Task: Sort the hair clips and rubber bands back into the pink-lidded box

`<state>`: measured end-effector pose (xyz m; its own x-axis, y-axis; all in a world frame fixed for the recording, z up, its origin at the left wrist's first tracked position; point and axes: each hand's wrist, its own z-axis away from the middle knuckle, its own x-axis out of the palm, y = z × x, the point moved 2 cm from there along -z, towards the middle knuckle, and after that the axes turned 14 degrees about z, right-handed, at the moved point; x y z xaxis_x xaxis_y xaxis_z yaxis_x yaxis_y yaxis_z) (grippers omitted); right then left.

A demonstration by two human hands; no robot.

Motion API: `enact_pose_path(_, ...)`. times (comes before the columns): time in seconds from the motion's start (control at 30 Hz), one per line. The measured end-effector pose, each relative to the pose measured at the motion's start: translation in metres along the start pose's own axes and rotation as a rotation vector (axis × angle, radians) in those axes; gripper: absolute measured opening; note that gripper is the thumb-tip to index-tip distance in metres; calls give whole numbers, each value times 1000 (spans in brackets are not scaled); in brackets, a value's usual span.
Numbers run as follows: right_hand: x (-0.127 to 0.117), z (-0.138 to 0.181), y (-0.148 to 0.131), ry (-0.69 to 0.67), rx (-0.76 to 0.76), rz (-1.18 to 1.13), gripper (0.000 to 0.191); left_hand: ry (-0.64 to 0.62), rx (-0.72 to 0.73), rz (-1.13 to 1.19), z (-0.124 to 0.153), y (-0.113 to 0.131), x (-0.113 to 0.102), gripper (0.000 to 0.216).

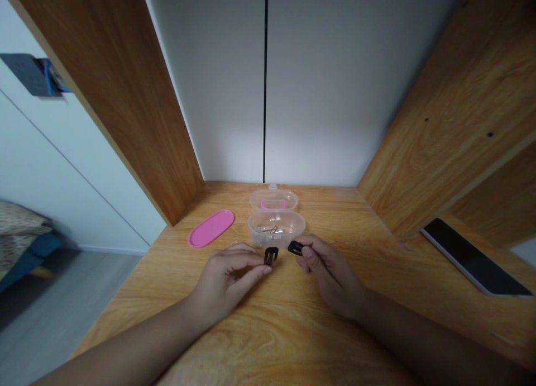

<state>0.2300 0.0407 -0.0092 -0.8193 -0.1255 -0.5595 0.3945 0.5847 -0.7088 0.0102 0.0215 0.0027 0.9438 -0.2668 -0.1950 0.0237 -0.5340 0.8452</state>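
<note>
My left hand [234, 271] pinches a small black hair clip [271, 256] between thumb and fingertips. A second black hair clip [295, 248] is held in my right hand [324, 263], its thumb pressed along one end. Both clips are above the table, a short way apart, just in front of an open clear plastic box [300, 225]. Inside that box lie several thin, shiny metal pieces [268, 229], too small to name surely. Its hinged clear lid [274, 196] is folded back behind it and has a pink handle [273, 205].
A pink oval tray or lid [211, 228] lies left of the box on the wooden table [259, 341]. To the right is a dark-screened tablet or phone [473, 256]. White panels [335, 95] close off the back, with wooden side walls [452, 118].
</note>
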Motion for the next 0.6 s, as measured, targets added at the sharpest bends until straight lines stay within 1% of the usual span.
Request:
enact_pose_path(0.1, -5, -4, -5, 17, -56, 74, 28, -16, 82, 33, 0, 0, 0, 10)
enact_pose_path(0.17, -7, -6, -9, 17, -96, 90, 29, -36, 124, 49, 0, 0, 0, 14)
enact_pose_path(0.23, -8, -6, -10, 7, -124, 89, 32, -45, 152, 58, 1, 0, 0, 13)
enact_pose_path(0.37, -8, -4, -9, 5, -147, 55, 34, -34, 183, 73, 1, 1, 0, 9)
enact_pose_path(0.47, -7, -4, -8, 0, -148, 64, 35, -38, 193, 89, 0, 0, 1, 13)
enact_pose_path(0.6, -7, -6, -8, 20, -146, 80, 35, -9, 191, 103, -1, 0, 1, 16)
